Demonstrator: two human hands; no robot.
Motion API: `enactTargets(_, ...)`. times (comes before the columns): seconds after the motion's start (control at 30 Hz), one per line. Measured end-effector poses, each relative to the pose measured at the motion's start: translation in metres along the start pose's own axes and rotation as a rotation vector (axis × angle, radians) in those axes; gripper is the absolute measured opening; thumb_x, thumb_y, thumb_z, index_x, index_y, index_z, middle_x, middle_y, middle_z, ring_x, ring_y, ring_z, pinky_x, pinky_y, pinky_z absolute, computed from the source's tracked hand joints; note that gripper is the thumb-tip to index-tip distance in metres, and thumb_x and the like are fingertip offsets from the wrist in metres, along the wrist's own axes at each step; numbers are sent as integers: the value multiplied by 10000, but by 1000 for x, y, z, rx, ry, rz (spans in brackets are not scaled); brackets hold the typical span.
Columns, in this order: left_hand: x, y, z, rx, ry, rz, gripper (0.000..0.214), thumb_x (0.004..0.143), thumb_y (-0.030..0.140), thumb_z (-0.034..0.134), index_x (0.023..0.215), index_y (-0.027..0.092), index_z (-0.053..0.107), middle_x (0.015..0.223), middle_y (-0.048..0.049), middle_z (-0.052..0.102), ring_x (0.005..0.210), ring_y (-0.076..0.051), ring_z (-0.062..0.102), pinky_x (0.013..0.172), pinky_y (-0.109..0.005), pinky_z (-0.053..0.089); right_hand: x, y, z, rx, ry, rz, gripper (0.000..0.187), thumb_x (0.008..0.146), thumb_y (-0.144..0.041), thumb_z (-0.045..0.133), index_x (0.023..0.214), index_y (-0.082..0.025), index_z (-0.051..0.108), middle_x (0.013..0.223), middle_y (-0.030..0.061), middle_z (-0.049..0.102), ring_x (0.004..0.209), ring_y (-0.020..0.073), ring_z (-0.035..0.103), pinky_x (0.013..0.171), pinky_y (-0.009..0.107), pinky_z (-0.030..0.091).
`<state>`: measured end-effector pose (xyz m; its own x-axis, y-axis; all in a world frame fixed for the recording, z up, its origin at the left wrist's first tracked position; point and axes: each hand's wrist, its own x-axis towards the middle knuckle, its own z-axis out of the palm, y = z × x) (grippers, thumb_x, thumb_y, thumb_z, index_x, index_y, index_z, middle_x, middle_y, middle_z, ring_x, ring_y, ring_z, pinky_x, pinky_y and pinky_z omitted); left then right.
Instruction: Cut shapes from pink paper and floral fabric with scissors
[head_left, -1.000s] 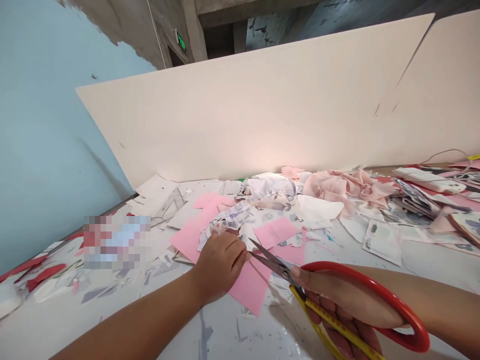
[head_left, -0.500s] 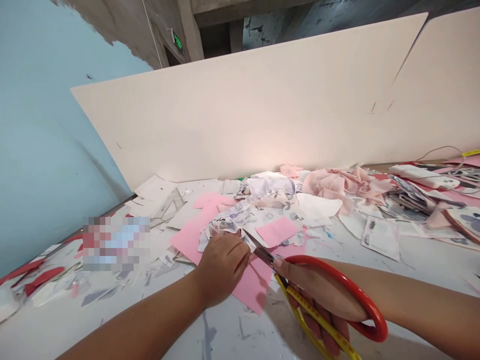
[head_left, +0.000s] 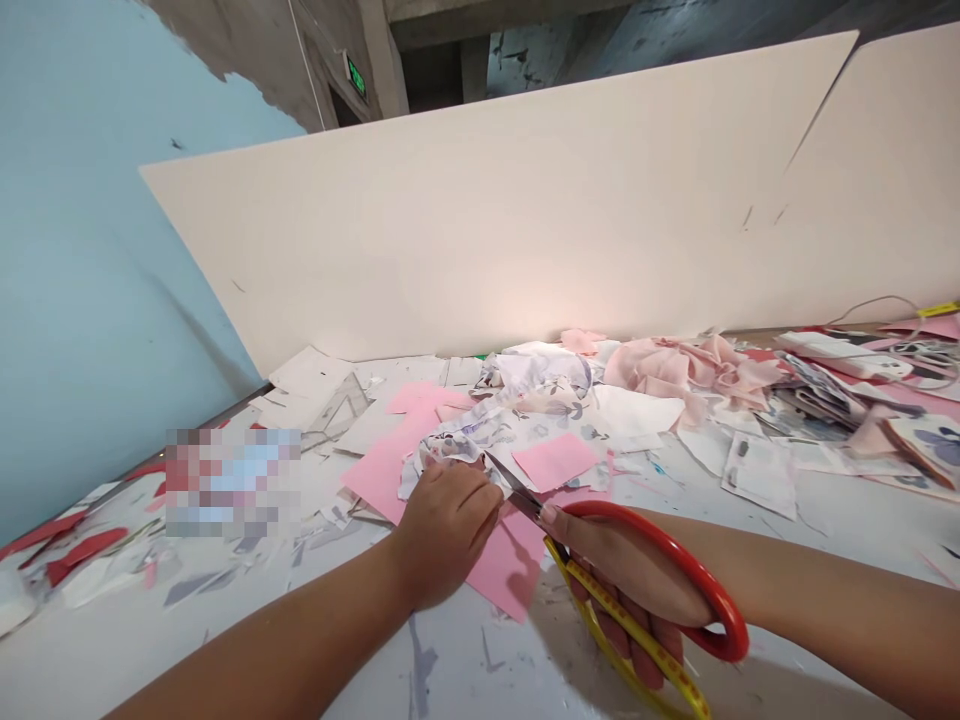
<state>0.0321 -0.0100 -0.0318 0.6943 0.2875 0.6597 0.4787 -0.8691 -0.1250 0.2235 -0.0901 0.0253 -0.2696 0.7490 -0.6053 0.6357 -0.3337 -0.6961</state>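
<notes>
The left hand pressed open and flat on a crumpled floral scrap overlying a pink sheet, while the right hand firmly gripped red-and-yellow-handled scissors, blades at the scrap's edge.

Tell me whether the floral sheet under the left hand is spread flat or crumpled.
Crumpled: the floral sheet bunches into folds at the fingertips of the left hand instead of lying flat.

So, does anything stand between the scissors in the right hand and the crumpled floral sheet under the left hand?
Nothing visible stands between them. The tips of the red-and-yellow-handled steel scissors, held in the right hand, appear to reach the edge of the crumpled white floral sheet, just beside the left hand.
</notes>
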Motion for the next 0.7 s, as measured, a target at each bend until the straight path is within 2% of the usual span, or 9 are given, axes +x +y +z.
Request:
enactTargets(0.1,0,0,-1,10,15,8,66,804,144,456,787,178,511,719,-20,568,682,-138,477,653,-300,335,3,2,3,60,14,2,633,811,-602,121,523,-137,441,412,46,510,285,98,460,324,179,332)
enactTargets(0.2,0,-1,-1,28,15,13,76,806,144,449,793,179,516,722,-19,571,686,-138,488,645,-299,329,4,2,8,113,88,27,524,813,-580,169,591,-163,395,427,26,495,287,113,468,319,193,336)
enactTargets(0.37,-2,-2,1,42,9,21,76,799,133,454,781,182,509,711,-9,568,670,-135,477,626,-295,314,-3,0,11,143,135,8,508,808,-597,189,617,-170,386,408,3,462,290,112,458,335,201,336)
enactTargets(0.53,-2,-2,2,30,-8,18,89,800,127,444,797,184,512,736,-11,575,675,-132,474,647,-299,320,-7,-2,10,124,112,16,509,802,-601,220,592,-166,379,402,5,468,298,83,416,353,191,334)
enactTargets(0.7,-1,-2,1,30,-1,25,81,797,126,447,788,180,506,721,-13,572,667,-133,466,645,-302,323,-3,-1,15,37,205,35,537,807,-599,178,547,-168,364,353,5,429,294,82,384,370,198,331)
